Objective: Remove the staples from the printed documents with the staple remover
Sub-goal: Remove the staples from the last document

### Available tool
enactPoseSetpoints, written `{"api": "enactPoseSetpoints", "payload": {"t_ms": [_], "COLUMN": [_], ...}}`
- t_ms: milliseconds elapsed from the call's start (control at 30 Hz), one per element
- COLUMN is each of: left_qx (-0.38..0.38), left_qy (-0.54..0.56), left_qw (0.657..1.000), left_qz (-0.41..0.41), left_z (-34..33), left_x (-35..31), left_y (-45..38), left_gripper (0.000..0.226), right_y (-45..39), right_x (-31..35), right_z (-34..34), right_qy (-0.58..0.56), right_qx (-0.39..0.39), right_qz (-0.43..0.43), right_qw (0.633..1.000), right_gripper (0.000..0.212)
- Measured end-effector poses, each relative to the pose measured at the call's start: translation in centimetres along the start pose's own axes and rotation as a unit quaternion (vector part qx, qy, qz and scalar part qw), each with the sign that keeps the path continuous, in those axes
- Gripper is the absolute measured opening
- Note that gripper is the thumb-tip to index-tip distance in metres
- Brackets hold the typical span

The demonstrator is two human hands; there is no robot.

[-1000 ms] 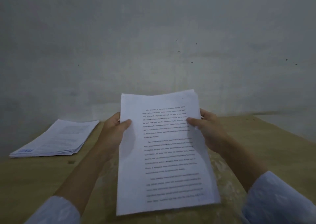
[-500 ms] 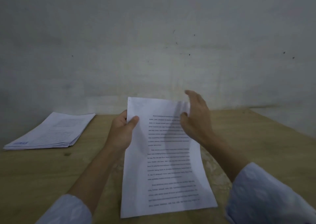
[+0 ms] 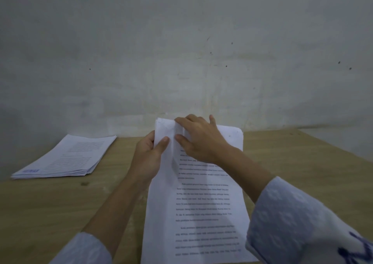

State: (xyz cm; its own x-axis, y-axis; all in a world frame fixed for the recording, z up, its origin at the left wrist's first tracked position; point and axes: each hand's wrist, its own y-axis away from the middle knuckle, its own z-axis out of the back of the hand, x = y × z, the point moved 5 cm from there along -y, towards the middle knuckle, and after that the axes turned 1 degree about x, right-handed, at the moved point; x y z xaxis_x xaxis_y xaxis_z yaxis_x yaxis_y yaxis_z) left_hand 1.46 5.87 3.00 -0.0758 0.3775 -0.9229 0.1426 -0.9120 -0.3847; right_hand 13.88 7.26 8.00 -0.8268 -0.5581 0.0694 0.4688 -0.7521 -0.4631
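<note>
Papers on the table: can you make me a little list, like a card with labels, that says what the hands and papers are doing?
held document: printed sheets, upper left corner lifted off the table
left hand: grips the document's left edge, thumb on top
right hand: fingers spread, pinching the upper left corner
other papers: a stack lying flat on the left of the wooden table
staple remover: not in sight
staple: too small to tell
</note>
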Motion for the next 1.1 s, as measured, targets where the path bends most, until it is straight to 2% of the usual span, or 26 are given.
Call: {"api": "enactPoseSetpoints", "payload": {"t_ms": [467,633,867,1100], "left_qx": [0.043,0.007,-0.075,-0.074], "left_qy": [-0.026,-0.047,-0.002,0.004], "left_qw": [0.998,0.999,0.996,0.994], "left_qz": [0.023,0.017,0.054,0.076], "left_z": [0.2,0.3,1.5,1.7], "left_x": [-0.3,-0.5,0.3,1.0], "left_y": [-0.1,0.1,0.6,0.6], "left_gripper": [0.021,0.023,0.022,0.023], "right_y": [0.3,0.6,0.9,1.0], "right_x": [0.2,0.0,-3.8,-4.9], "right_z": [-0.7,-0.6,-0.1,-0.2], "right_qy": [0.036,0.056,-0.004,0.000], "right_qx": [-0.004,0.005,-0.026,0.039], "right_qz": [0.046,0.045,-0.035,-0.013], "right_qw": [0.998,0.997,0.999,0.999], "right_gripper": [0.053,0.051,0.025,0.043]}}
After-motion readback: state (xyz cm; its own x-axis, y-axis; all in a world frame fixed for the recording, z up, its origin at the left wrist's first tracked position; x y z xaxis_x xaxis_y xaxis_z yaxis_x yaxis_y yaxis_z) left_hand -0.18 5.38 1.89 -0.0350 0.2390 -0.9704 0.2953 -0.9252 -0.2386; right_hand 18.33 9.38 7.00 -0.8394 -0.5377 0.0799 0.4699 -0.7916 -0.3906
